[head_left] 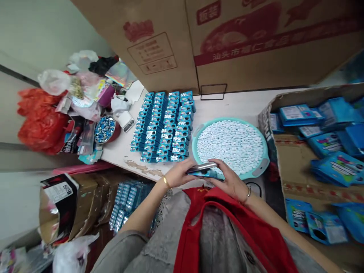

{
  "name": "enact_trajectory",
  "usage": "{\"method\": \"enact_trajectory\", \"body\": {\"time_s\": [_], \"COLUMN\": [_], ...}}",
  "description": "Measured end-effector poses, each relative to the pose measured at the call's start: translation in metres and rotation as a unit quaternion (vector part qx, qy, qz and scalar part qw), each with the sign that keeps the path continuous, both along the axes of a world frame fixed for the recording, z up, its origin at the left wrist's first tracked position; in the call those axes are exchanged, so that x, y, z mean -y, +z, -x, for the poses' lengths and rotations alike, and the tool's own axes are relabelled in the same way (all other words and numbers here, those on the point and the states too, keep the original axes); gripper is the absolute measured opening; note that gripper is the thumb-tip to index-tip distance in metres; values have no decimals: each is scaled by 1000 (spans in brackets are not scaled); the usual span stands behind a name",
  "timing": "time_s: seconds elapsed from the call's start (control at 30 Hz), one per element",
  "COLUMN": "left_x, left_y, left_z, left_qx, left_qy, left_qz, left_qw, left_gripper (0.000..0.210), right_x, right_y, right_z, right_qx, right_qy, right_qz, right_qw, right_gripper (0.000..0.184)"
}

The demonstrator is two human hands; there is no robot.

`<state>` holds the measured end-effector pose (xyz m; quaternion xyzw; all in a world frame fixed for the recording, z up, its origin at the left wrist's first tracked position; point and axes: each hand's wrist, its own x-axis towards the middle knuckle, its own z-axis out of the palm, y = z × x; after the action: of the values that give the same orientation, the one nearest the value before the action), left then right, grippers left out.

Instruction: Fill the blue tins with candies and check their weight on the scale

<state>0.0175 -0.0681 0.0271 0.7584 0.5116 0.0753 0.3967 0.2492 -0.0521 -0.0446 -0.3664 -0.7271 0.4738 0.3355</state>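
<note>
The left hand [179,173] and right hand [231,182] hold together a silvery object [202,167] and blue pack [204,173], near the basin [195,146].

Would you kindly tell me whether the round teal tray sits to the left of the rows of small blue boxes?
No, the teal tray lies right of the blue boxes, between them and the open carton.
</note>
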Motion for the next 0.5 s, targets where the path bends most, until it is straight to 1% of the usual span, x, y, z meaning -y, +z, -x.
{"method": "enact_trajectory", "body": {"time_s": [0.03,0.1,0.13,0.2,0.27,0.3,0.4,0.47,0.5], "left_x": [17,47,59,74,77,75,63,57,55], "left_y": [1,-1,-5,-21,-41,-51,-77,-95,-104], "left_z": [16,51,69,103,130,140,157,168,175], "left_qx": [-3,-32,-59,-124,-171,-180,-171,-167,-179], "left_qy": [41,113,142,185,212,222,235,255,281], "left_qz": [3,11,18,33,37,32,-3,-38,-80], "left_qw": [999,993,988,974,961,958,957,952,939], "left_gripper": [30,28,26,22,22,23,26,36,43], "right_x": [2,4,4,4,4,4,2,-11,-21], "right_y": [1,-1,-2,-5,-3,0,9,7,4], "right_z": [2,3,2,1,-1,-2,-8,-23,-37], "right_qx": [8,21,25,38,49,53,53,57,64], "right_qy": [10,26,31,35,29,24,-5,-55,-98], "right_qz": [-2,-7,-8,-1,12,17,15,-1,-9], "right_qw": [1000,999,999,999,998,998,998,997,993], "right_gripper": [52,49,45,37,31,29,24,22,22]}}
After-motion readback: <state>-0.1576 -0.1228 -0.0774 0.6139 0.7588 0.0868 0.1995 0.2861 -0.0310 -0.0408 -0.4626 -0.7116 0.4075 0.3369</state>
